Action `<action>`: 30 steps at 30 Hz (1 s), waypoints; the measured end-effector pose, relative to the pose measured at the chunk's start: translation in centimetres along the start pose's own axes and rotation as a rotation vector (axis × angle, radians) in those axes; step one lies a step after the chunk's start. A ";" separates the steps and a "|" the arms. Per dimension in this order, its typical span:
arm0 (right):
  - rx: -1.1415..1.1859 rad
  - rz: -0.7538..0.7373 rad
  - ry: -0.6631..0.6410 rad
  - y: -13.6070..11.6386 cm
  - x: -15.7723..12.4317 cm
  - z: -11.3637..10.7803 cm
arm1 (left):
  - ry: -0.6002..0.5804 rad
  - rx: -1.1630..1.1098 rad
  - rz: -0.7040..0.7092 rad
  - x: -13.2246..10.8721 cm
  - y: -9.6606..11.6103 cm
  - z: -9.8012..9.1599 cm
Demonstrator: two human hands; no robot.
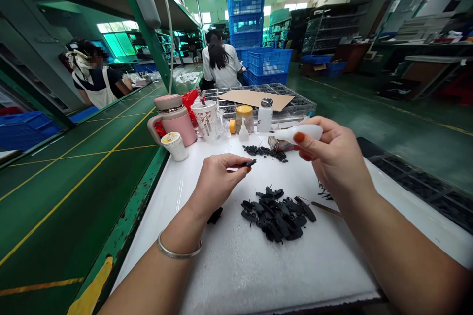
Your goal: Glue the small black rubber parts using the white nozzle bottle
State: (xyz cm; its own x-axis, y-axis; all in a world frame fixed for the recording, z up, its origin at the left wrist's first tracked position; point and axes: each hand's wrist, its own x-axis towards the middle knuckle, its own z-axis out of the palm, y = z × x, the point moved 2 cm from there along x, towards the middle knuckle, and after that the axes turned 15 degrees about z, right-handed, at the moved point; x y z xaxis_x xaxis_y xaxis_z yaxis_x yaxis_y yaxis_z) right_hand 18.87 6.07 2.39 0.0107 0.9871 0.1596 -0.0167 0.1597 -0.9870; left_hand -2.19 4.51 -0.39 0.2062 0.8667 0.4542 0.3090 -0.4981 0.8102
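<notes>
Pinches a small black part (pixel 250 163) in the left hand (pixel 214 177), with fingers pressed together on one end of it, above and to the left of the pile of black parts (pixel 279 214) on a white-topped desk (pixel 266 285). Grips a white squeeze bottle (pixel 308 132) in the right hand (pixel 334 152), with fingers closed around its body, above and to the right of the pile, tapered end toward the left. Has a loose black piece (pixel 215 215) left of the pile and a thin metal tool (pixel 327 208) to its right. Includes, just beyond the pile, a scatter of tiny black pieces (pixel 268 153); farther beyond, a yellow-lidded jar (pixel 247 120) and a white metal-capped bottle (pixel 265 119); beyond and to the left, a pink mug (pixel 179 123), a small white tub (pixel 176 147) and a floral cup (pixel 205 119). Shows, well beyond the pile, a co-worker in a white shirt (pixel 227 74) beside stacked blue crates (pixel 247 24).
</notes>
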 end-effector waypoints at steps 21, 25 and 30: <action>-0.139 -0.036 -0.010 1.2 0.0 0.6 | -0.054 0.027 -0.003 0.1 0.4 -0.1; -0.138 -0.042 -0.009 1.0 -0.1 0.7 | -0.051 0.027 0.009 0.1 0.4 -0.1; -0.139 -0.058 0.015 0.9 -0.1 0.6 | -0.047 0.031 0.008 0.1 0.2 -0.2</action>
State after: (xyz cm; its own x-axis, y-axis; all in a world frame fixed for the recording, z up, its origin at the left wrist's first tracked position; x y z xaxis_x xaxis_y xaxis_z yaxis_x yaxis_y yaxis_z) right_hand 18.30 6.17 1.48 0.0229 0.9759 0.2168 0.1226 0.2125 -0.9694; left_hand -2.26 4.47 -0.09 0.2516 0.8607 0.4426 0.3358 -0.5065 0.7942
